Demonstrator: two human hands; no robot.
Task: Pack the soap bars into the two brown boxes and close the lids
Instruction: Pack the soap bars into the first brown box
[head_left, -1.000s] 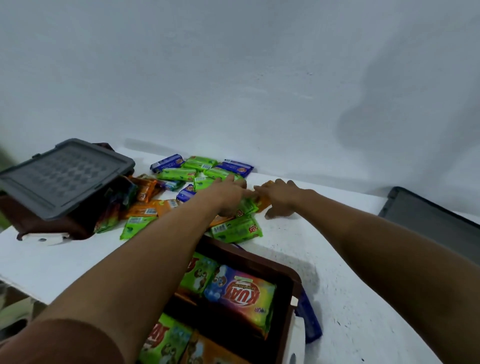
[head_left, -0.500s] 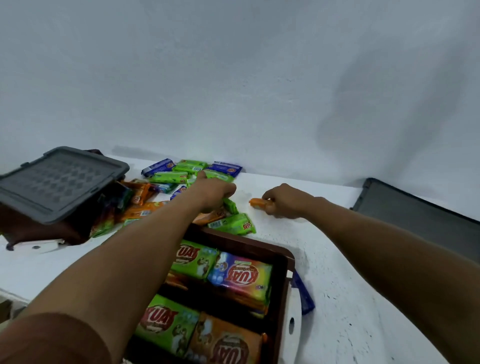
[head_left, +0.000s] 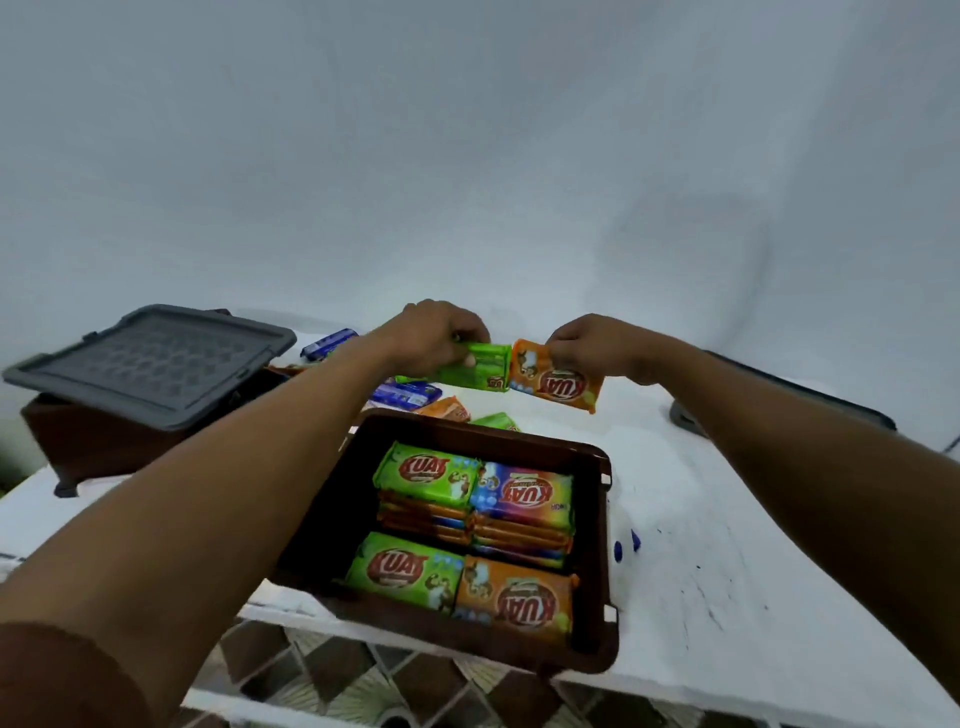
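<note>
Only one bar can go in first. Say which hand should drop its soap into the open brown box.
Probably the right hand: its orange bar hangs nearer the open brown box. The left hand holds its green bar farther back.

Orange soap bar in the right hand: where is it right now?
In the head view, the orange soap bar hangs in the right hand, above the table beyond the open brown box, beside the left hand's green bar.
</note>
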